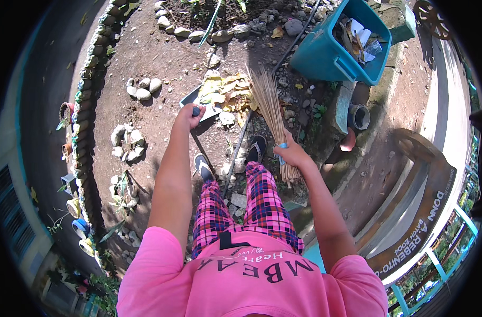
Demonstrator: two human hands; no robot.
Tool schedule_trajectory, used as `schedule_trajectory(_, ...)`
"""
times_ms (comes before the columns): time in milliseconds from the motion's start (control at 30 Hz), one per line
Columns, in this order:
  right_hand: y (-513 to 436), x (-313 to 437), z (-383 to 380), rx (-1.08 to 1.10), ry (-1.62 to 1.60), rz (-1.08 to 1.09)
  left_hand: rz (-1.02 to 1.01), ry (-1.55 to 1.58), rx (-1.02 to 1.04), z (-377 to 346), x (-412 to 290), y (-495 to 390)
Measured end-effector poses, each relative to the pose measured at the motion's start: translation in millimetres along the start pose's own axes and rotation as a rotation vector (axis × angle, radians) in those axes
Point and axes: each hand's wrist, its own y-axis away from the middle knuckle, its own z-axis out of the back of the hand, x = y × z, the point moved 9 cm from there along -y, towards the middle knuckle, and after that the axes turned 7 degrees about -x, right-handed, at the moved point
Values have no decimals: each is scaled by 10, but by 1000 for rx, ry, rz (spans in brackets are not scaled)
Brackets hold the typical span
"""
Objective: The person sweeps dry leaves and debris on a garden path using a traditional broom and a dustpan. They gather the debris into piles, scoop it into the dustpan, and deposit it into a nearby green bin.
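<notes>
My left hand (192, 115) grips the dark handle of a dustpan (192, 98), whose pan rests near the ground ahead of my feet. Dry yellow and brown leaves (229, 92) are heaped on the pan and spill past its right side. In my right hand (291, 152) is a stick broom (269, 101) of thin bristles, held around its blue binding. The broom's spread tips reach the right edge of the leaf heap. Leaves and bristle tips hide part of the pan.
A teal bin (324, 51) with paper and leaves inside stands at upper right. A black hose (241, 146) runs between my feet. Stone rings (128, 142) lie on the left. A concrete border (346, 107), a pipe-like container (359, 117) and a bench (423, 222) bearing writing are on the right.
</notes>
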Motion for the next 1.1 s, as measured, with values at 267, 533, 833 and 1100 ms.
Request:
schedule_trajectory(267,-79,403,-2002,33,-285,-70,49,-48,-9,105,45,-48)
schedule_trajectory(533,622,674,-1424,187,-285,48,66,-129,20,125,143,-76)
schedule_trajectory(833,22,385,-1042,23,-320,15,115,-120,61,242,205,-146)
schedule_trajectory(1100,91,473,-2009,206,-84,35,65,-176,55,295,247,-105)
